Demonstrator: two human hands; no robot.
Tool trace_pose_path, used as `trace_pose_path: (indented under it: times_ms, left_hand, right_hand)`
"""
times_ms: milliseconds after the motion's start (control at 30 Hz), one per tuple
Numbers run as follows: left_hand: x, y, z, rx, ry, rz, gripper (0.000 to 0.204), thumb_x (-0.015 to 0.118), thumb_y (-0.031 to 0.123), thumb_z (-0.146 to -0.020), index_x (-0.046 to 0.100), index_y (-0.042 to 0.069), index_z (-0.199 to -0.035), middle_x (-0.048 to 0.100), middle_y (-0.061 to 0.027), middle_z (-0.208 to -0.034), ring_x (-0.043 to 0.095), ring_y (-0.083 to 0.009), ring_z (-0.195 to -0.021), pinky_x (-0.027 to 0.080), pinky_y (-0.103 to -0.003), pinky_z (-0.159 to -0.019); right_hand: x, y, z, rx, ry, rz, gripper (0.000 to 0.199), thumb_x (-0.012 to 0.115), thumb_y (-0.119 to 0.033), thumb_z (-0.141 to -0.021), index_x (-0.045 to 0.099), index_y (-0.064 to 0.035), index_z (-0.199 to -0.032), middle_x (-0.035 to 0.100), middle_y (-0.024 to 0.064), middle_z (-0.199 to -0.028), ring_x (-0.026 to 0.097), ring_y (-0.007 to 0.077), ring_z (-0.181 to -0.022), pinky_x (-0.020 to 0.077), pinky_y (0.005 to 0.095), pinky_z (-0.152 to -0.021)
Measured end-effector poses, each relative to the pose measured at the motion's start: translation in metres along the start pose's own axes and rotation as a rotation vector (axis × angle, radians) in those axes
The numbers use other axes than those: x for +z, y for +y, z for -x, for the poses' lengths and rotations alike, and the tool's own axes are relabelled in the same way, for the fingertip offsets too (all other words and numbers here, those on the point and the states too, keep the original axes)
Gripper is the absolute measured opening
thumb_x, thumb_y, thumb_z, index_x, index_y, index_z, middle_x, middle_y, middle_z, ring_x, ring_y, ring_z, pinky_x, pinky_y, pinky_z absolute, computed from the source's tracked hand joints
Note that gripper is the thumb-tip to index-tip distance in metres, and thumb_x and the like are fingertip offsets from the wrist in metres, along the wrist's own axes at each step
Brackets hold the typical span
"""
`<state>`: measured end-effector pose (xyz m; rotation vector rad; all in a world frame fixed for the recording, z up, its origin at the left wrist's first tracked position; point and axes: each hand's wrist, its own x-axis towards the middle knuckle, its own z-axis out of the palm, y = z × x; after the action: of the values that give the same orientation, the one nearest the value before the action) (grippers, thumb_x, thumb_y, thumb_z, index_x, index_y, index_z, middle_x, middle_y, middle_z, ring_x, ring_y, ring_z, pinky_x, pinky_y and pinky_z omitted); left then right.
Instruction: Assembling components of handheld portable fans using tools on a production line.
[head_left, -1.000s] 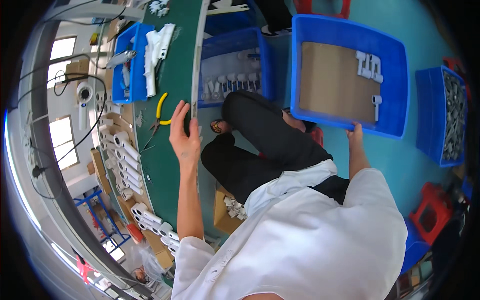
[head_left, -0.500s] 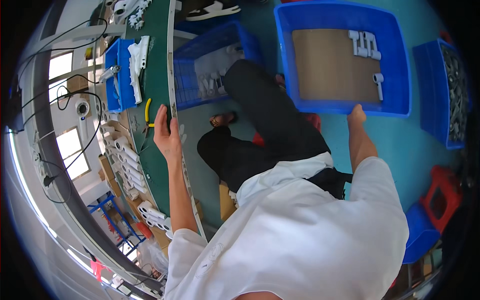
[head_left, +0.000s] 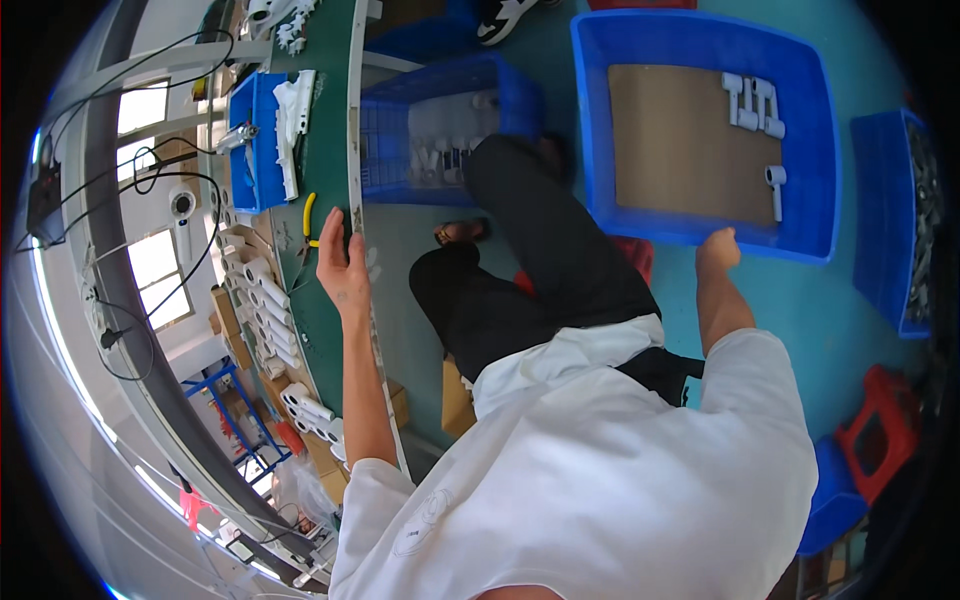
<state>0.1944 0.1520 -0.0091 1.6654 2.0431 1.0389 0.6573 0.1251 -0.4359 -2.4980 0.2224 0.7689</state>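
Observation:
My left hand (head_left: 343, 262) rests at the edge of the green-topped workbench (head_left: 325, 150), fingers stretched out and holding nothing. Just beside its fingertips lie yellow-handled pliers (head_left: 308, 218). On the right, my right hand (head_left: 718, 252) has its fingers closed over the near rim of a large blue bin (head_left: 700, 238). Inside that bin a brown cardboard sheet (head_left: 690, 150) covers the bottom. Several white plastic parts with round heads (head_left: 752, 103) stand grouped at its far right, and a single similar part (head_left: 776, 192) lies nearer to me.
A blue crate (head_left: 440, 195) holding white parts sits under the bench. On the bench are a small blue box (head_left: 262, 150) and rows of white parts (head_left: 270, 310). Another blue bin (head_left: 885, 220) stands far right, above a red stool (head_left: 880, 430). Someone's shoe (head_left: 503, 18) shows at the top.
The whole view has shifted slightly, so the bins and bench sit a little further right. Both hands keep their places, the right on the bin rim and the left at the bench edge.

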Motion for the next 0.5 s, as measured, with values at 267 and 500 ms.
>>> trace_pose_path:
  times_ms: [267, 500]
  left_hand:
    - [0.001, 0.002, 0.001, -0.002, 0.024, -0.003, 0.04, 0.054, -0.008, -0.089, 0.052, -0.007, -0.129, 0.051, -0.0154, -0.137, 0.049, -0.0224, -0.127, 0.035, -0.032, -0.11]
    - [0.002, 0.002, 0.002, -0.017, 0.008, 0.0, 0.041, 0.055, -0.007, -0.09, 0.051, -0.006, -0.131, 0.05, -0.0151, -0.139, 0.048, -0.0219, -0.128, 0.034, -0.032, -0.111]
  right_hand:
    - [-0.008, -0.022, 0.021, 0.203, 0.041, -0.246, 0.05, 0.06, -0.034, -0.082, 0.065, 0.0148, -0.092, 0.068, 0.0281, -0.096, 0.066, 0.0401, -0.085, 0.0506, 0.0488, -0.077]
    - [-0.01, -0.011, 0.019, 0.182, 0.033, -0.244, 0.051, 0.06, -0.035, -0.082, 0.065, 0.0147, -0.092, 0.068, 0.0272, -0.096, 0.066, 0.0406, -0.084, 0.0509, 0.0495, -0.075]
